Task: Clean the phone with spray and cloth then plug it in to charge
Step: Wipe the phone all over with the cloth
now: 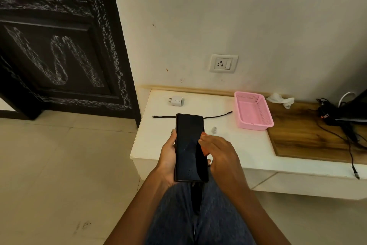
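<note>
A black phone point(188, 145) with a dark screen is held upright above my lap. My left hand point(168, 157) grips it from the left side and underneath. My right hand point(218, 151) holds a small orange cloth point(204, 150) against the phone's right edge. On the white shelf point(158, 145) behind lie a white charger adapter point(176, 100) and a black cable point(217, 116), which runs behind the phone. A wall socket point(223, 63) sits above the shelf. No spray bottle is clearly in view.
A pink plastic basket point(253, 110) stands on the shelf to the right, with a crumpled white tissue point(281, 100) behind it. Further right a wooden board point(307, 135) carries tangled black cables point(341, 125). A dark door point(59, 46) fills the left.
</note>
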